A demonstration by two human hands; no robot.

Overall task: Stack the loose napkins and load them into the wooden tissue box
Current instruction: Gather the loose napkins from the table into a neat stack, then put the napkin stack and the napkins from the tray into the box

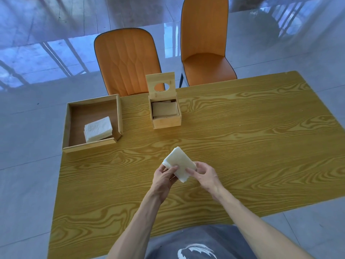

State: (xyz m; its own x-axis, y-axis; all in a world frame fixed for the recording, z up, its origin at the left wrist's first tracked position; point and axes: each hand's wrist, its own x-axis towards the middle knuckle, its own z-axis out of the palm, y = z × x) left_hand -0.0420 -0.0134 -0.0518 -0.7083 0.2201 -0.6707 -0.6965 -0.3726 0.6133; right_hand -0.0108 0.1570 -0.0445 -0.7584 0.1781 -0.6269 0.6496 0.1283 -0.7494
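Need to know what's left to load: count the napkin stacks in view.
2. One napkin stack is held above the table by the left hand and right hand; another napkin stack lies in the wooden tray. Any inside the tissue box are unclear.
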